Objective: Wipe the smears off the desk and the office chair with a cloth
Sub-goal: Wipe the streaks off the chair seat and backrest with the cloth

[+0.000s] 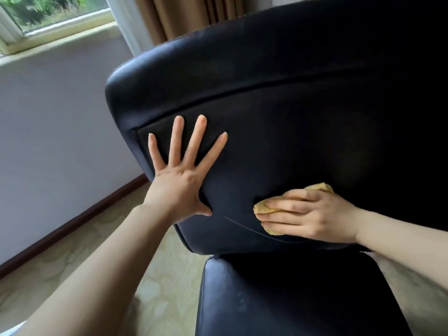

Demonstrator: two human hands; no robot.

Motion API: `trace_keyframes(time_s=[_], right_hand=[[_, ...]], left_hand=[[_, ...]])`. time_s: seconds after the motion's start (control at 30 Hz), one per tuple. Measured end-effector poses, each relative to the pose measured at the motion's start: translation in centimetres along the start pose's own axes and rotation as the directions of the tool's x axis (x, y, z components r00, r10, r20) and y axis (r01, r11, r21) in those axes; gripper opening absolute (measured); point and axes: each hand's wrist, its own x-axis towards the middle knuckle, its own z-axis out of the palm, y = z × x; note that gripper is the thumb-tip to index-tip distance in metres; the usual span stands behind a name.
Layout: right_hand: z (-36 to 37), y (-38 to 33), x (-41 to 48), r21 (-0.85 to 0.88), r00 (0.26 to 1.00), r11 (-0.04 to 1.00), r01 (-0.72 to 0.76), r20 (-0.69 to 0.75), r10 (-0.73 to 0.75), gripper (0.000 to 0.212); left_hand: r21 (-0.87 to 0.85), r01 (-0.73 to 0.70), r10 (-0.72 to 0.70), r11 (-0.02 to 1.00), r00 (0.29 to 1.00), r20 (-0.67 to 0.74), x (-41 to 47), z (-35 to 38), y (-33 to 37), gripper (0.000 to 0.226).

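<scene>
**— Which part of the job are you on?**
— The office chair (278, 69). My right hand (312, 214) grips the bunched yellow cloth (263, 207), fingers curled over it. It presses the cloth against the lower part of the backrest (291, 132), close to the bottom edge.

**— And your other hand?**
— My left hand (180, 180) is open, fingers spread flat on the left side of the backrest. I reckon it's bracing the chair so it doesn't swivel away under the rubbing.

**— What does the next move need?**
— Steady pressure as the cloth sweeps across the leather, with the left hand holding firm. After that the seat (303, 287) probably wants a pass, as there are pale specks (242, 300) towards its left. The desk is out of view, so I can't tell whether that surface is done.
</scene>
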Motion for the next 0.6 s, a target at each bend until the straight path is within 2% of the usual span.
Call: trace_keyframes(time_s=[0.07, 0.13, 0.2, 0.3, 0.4, 0.53, 0.6], right_hand=[[-1.2, 0.9, 0.2, -0.049, 0.996, 0.996, 0.071, 0.062, -0.068, 0.046], [-2.2, 2.3, 1.2, -0.077, 0.995, 0.993, 0.088, 0.057, -0.084, 0.044], [-3.0, 3.8, 3.1, -0.065, 1.0, 0.998, 0.02, -0.021, -0.022, 0.031], [-3.1, 4.5, 7.2, -0.041, 0.992, 0.996, -0.076, -0.106, 0.072, 0.026], [-1.8, 2.9, 10.1, -0.017, 0.99, 0.996, -0.087, -0.112, 0.085, 0.025], [0.7, 0.5, 10.4, 0.056, 0.994, 0.995, -0.084, -0.059, 0.088, 0.026], [2.0, -0.7, 9.4, 0.075, 0.998, 0.997, 0.027, 0.058, -0.031, 0.032]], left_hand=[[-0.015, -0.005, 0.005, 1.0, 1.0, 0.017, 0.0, -0.3, 0.3, 0.168], [-0.035, -0.008, 0.008, 0.999, 1.0, 0.026, -0.2, -0.7, 0.5, 0.165], [-0.023, -0.034, 0.035, 0.999, 0.999, 0.016, 0.0, -1.2, 0.6, 0.16], [0.015, -0.029, 0.03, 0.999, 0.999, -0.044, -1.2, -1.4, 0.2, 0.148], [-0.061, 0.115, -0.12, 0.991, 0.989, -0.082, -4.0, 0.1, 0.5, 0.132], [-0.208, 0.284, -0.301, 0.936, 0.952, -0.052, -6.8, 2.5, 2.3, 0.122], [-0.264, 0.326, -0.351, 0.908, 0.935, -0.054, -7.1, 3.5, 3.4, 0.117]])
